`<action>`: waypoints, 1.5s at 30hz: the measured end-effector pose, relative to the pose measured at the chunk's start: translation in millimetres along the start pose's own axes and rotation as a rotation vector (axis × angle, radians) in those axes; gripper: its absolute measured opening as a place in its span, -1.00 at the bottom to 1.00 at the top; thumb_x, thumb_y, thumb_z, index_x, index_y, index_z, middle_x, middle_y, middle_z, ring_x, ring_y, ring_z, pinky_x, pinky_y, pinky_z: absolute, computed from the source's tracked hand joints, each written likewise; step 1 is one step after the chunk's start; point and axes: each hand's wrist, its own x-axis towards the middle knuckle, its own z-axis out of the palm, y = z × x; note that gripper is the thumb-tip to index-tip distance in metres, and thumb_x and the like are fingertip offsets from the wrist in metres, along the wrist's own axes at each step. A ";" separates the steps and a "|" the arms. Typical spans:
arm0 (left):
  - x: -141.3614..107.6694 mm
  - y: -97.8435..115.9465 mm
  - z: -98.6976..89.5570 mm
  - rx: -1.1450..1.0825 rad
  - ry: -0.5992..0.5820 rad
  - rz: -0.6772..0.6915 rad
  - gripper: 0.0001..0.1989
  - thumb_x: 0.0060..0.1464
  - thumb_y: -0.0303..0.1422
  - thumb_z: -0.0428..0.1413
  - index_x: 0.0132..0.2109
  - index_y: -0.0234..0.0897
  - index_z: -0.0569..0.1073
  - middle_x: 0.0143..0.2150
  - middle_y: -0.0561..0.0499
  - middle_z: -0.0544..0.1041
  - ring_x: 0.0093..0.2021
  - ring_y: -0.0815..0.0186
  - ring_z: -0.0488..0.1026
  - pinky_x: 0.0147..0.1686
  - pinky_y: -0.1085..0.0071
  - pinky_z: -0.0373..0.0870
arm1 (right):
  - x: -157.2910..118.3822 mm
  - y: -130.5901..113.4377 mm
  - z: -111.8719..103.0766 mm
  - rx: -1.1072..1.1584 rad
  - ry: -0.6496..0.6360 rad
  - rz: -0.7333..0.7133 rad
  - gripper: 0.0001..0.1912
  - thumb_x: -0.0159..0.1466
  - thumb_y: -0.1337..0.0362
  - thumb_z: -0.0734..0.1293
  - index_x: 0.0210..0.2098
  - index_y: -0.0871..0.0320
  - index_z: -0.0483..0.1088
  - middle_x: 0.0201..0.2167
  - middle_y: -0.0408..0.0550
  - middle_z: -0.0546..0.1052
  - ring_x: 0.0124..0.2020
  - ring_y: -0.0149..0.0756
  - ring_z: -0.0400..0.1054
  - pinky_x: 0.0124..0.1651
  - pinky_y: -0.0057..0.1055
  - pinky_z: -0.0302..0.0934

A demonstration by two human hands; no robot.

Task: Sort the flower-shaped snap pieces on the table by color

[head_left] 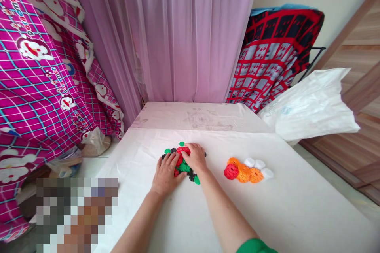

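Note:
A small heap of notched plastic discs (184, 166) in red, green and black lies on the white-covered table (237, 213). Over its left side rests my left hand (166, 174), fingers stretched forward and thumb pointing right. My right hand (196, 157) reaches across the right side, its fingers spread over the red and green pieces. Both hands touch the heap, and part of it is hidden beneath them. To the right sits a separate cluster of orange discs (245, 172), with a red disc (230, 171) at its left and several white discs (255, 163) along its upper right.
A white plastic bag (314, 104) stands by the table's right edge. Purple curtains (192, 35) hang behind the far edge. A pink checked blanket (38, 71) drapes at left, and a red and black cloth (270, 55) hangs at back right. The lower left is pixelated.

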 end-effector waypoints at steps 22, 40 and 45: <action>-25.0 -15.0 -7.3 -0.071 0.041 0.090 -0.50 0.19 -0.17 0.02 0.25 -0.12 0.32 0.26 -0.08 0.40 0.31 0.10 0.25 0.31 -0.03 0.09 | -39.6 -13.9 0.2 0.293 0.377 0.033 -0.61 0.38 0.18 0.09 -0.24 0.12 0.54 -0.25 0.03 0.58 -0.16 -0.25 0.43 0.01 -0.36 0.25; -24.2 -22.6 -1.0 -0.104 0.118 0.129 -0.60 0.26 -0.29 -0.06 0.20 -0.09 0.37 0.17 -0.04 0.50 0.24 0.13 0.34 0.24 -0.04 0.24 | -78.2 39.1 -12.5 0.305 0.501 0.214 -0.69 0.29 0.10 0.14 -0.30 0.13 0.43 -0.36 0.00 0.55 -0.34 -0.23 0.41 -0.25 -0.37 0.27; -23.6 -23.0 -1.4 -0.099 0.110 0.134 -0.60 0.27 -0.31 -0.08 0.21 -0.11 0.36 0.16 -0.04 0.50 0.24 0.11 0.35 0.23 -0.08 0.24 | -79.6 40.3 -12.4 0.145 0.483 0.199 -0.72 0.32 0.21 0.11 -0.31 0.13 0.42 -0.34 0.01 0.50 -0.31 -0.23 0.36 -0.22 -0.35 0.24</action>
